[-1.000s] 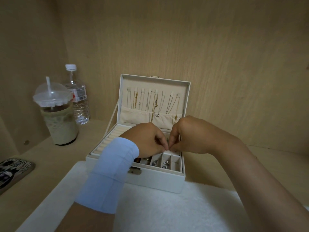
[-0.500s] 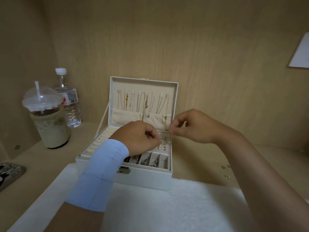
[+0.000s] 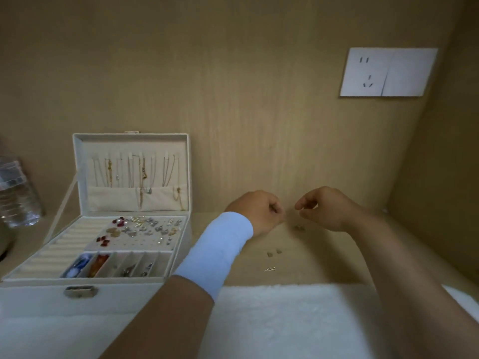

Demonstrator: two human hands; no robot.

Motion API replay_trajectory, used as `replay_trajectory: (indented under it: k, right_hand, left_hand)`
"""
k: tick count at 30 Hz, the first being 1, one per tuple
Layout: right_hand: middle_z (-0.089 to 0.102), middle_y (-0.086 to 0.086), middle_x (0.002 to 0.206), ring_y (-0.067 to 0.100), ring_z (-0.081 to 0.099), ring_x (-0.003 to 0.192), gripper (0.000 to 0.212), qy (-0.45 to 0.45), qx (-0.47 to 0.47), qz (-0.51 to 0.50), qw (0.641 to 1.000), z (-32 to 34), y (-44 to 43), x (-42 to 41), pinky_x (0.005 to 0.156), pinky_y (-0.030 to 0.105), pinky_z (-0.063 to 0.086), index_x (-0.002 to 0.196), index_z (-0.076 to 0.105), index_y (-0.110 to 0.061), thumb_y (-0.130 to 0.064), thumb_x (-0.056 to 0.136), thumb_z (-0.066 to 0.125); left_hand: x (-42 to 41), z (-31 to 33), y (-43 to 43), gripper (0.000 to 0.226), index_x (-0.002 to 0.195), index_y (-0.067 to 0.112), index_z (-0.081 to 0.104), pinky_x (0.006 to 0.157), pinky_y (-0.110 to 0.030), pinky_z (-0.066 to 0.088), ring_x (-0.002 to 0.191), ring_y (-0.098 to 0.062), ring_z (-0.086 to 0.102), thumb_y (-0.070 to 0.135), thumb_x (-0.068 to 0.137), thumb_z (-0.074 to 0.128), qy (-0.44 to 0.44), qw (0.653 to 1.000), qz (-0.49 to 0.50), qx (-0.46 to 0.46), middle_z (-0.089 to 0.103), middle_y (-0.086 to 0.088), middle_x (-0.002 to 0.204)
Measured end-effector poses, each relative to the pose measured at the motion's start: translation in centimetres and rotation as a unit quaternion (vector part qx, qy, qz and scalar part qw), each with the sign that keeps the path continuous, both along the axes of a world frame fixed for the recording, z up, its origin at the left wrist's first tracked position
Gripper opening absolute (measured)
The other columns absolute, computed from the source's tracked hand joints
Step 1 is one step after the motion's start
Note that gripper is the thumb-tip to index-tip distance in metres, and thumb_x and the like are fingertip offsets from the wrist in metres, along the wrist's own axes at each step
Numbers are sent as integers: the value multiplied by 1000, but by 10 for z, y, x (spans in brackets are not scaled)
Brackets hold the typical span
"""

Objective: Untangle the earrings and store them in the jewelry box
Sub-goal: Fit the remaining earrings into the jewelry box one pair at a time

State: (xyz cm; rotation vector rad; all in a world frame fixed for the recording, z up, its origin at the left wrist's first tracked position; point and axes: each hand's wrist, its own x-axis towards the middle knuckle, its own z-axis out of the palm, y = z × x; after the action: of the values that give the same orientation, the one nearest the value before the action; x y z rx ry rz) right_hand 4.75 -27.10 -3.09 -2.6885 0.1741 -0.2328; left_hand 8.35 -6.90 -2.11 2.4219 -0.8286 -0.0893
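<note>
While both hands hang over the wooden shelf (image 3: 324, 260), I log left hand (image 3: 259, 213) and right hand (image 3: 327, 209) with fingers curled; can't tell if either pinches anything. Loose earrings (image 3: 299, 228) lie on the shelf just below them. Jewelry box (image 3: 129, 294) stands open, off left, apart from the hands.

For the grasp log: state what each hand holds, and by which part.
Cannot be told. The left hand and right hand both have curled fingers above loose earrings on the shelf; anything pinched is too small to see.
</note>
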Motion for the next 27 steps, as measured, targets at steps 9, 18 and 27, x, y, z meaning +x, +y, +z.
replay_trajectory:
  k: [9,18,27]
  right_hand:
    - [73,-5,93,9,68,90,22,38,63,-16,997,-34,-23,6,82,23,51,105,79,-24,-27,83,79]
    - [74,-13,78,5,68,83,17,42,83,-7,996,-39,-21,10,84,31,56,68,74,-35,-22,78,81]
    - [68,-14,59,-8,56,50,9,-12,209,35,977,-27,2,8,54,10,43,80,79,-18,-11,84,77]
  left_hand:
    - [9,-36,-65,29,111,32,71,97,-33,51,106,-19,63,30,85,59,27,997,29,69,68,6,118]
    - [20,-45,-70,3,85,23,73,89,-33,55,90,-17,67,24,83,72,30,998,34,39,71,4,88]
    - [24,-37,-36,9,93,17,72,75,-23,46,80,-12,60,22,86,68,12,998,38,-41,67,6,83]
